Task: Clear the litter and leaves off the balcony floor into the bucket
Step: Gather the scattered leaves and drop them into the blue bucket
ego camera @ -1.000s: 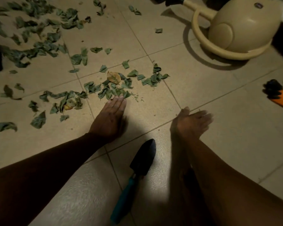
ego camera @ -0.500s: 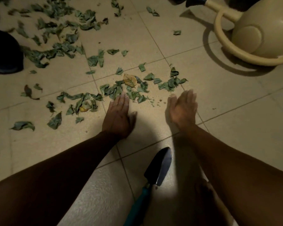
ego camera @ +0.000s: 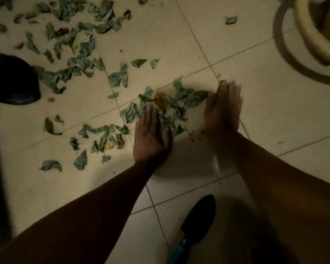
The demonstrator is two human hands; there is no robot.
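A small heap of green leaf pieces [ego camera: 181,105] with one yellow-brown leaf [ego camera: 162,101] lies on the beige tiled floor [ego camera: 198,44]. My left hand [ego camera: 151,134] lies flat on the floor, fingers straight, touching the heap's left side. My right hand [ego camera: 224,107] stands on the heap's right side, fingers straight, slightly blurred, with leaves against its fingertips. More torn leaves [ego camera: 71,46] are scattered across the upper left. No bucket is clearly recognisable.
A black rounded object [ego camera: 13,79] sits at the left edge. A cream-coloured watering can with a curved handle [ego camera: 309,33] fills the top right. A black trowel with a teal handle [ego camera: 196,223] lies on the tiles between my forearms.
My right hand has moved forward and left up to the leaves, pushing them towards my left hand. The left hand has edged forward into the heap. The view has shifted closer.
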